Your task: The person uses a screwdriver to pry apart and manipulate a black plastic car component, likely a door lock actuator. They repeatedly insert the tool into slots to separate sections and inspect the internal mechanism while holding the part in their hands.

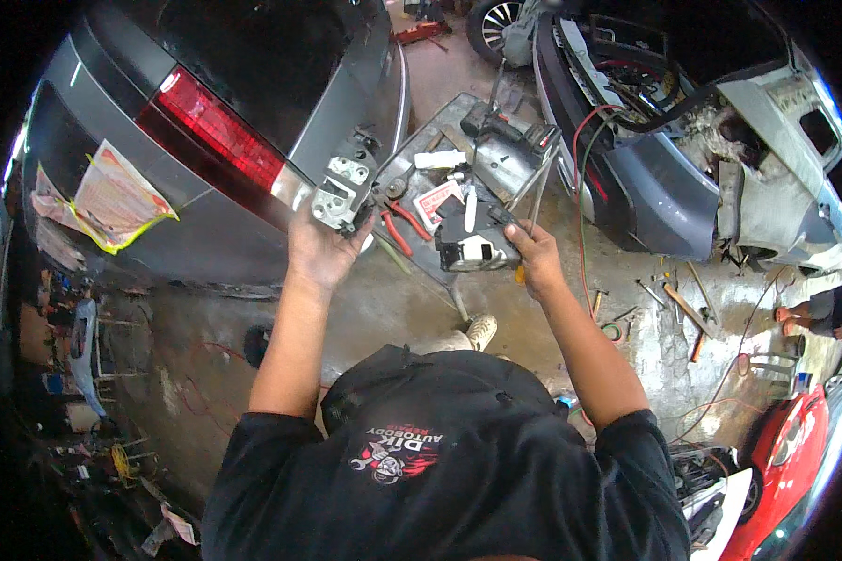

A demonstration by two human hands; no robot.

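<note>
In my left hand (pixel 323 248) rests a car door latch (pixel 339 192) with a silvery metal plate and black plastic behind it, the fingers curled up around its lower end. My right hand (pixel 539 259) grips a black plastic latch part (pixel 477 252) with a white face, the thumb on top. That part is held over the near edge of a grey work cart (pixel 451 122). Between the hands, red-handled pliers (pixel 405 229), a red and white card (pixel 437 202), a white tube (pixel 471 208) and a small white box (pixel 440 159) lie on the cart.
A black power tool (pixel 510 129) sits at the cart's far side. A grey car (pixel 225 210) with a red tail light stands left; a partly dismantled car (pixel 660 196) stands right. Hammers (pixel 688 309) and hoses lie on the floor. Another person's hand (pixel 791 318) shows far right.
</note>
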